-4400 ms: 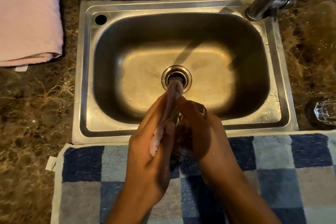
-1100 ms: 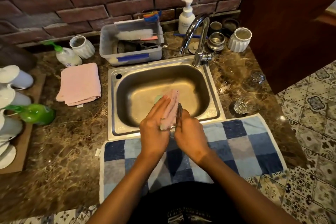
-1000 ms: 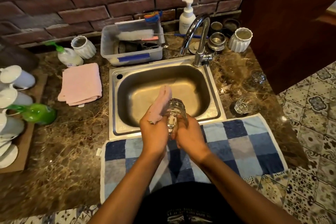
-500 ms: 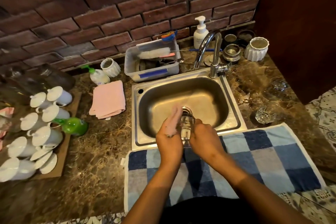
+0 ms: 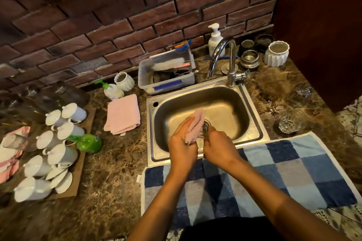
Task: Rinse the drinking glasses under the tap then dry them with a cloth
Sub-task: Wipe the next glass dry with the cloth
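Note:
Over the front of the steel sink [image 5: 252, 129], my right hand [image 5: 219, 147] grips a clear drinking glass [image 5: 202, 133], mostly hidden between my hands. My left hand [image 5: 181, 146] holds a pink cloth [image 5: 195, 124] pressed against the glass's left side. Two more clear glasses [image 5: 288, 123] [image 5: 302, 90] stand on the counter right of the sink. The chrome tap [image 5: 225, 58] stands at the sink's back right; no water is seen running.
A blue checked towel [image 5: 293, 172] lies along the counter's front edge. A folded pink cloth [image 5: 122, 114], a plastic tub [image 5: 166, 76] with brushes, soap bottles, a green bottle [image 5: 88, 143] and white cups [image 5: 58, 143] on a board sit left and behind.
The view has pulled back and tilted up from a close look into the sink. My hands stay over the sink's front, the cloth shifting around the glass.

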The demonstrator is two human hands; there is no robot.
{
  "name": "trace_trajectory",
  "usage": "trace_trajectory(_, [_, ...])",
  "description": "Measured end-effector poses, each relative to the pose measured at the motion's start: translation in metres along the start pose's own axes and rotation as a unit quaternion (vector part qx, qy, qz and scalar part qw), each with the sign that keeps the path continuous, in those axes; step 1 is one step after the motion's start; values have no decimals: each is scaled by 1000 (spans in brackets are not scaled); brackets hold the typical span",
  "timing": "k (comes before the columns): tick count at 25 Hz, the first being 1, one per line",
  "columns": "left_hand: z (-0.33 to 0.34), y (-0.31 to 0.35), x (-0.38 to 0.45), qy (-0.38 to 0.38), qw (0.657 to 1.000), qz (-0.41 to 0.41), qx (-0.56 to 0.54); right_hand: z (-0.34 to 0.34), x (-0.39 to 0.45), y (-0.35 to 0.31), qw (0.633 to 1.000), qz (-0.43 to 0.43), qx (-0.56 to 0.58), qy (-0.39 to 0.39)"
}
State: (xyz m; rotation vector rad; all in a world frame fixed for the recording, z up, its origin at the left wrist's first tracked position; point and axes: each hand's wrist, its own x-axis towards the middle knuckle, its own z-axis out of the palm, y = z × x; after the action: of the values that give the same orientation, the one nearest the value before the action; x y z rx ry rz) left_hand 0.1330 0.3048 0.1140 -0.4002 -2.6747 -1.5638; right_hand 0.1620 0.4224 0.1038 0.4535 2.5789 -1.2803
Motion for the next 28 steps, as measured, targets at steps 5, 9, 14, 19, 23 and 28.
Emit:
trace_trajectory(5, [20,11,-3,39,945,-167,-279,23,-16,7,945,96,308,60])
trace_trajectory(9, [21,1,-19,86,968,-172,-162,14,-12,16,987,32,158,23])
trace_trajectory(14, [6,2,-21,36,999,-3,-2,7,-8,5,992,-39,-82,82])
trace_trajectory(19, [21,12,-18,171,842,-326,-394,11,-14,-3,983,-4,166,83])
trace_trajectory(23, [5,9,-18,153,962,-194,-118,4,-21,-4,994,-51,27,89])
trace_trajectory(28, [1,10,-23,124,985,-65,-103,6,-23,-9,988,-99,-59,106])
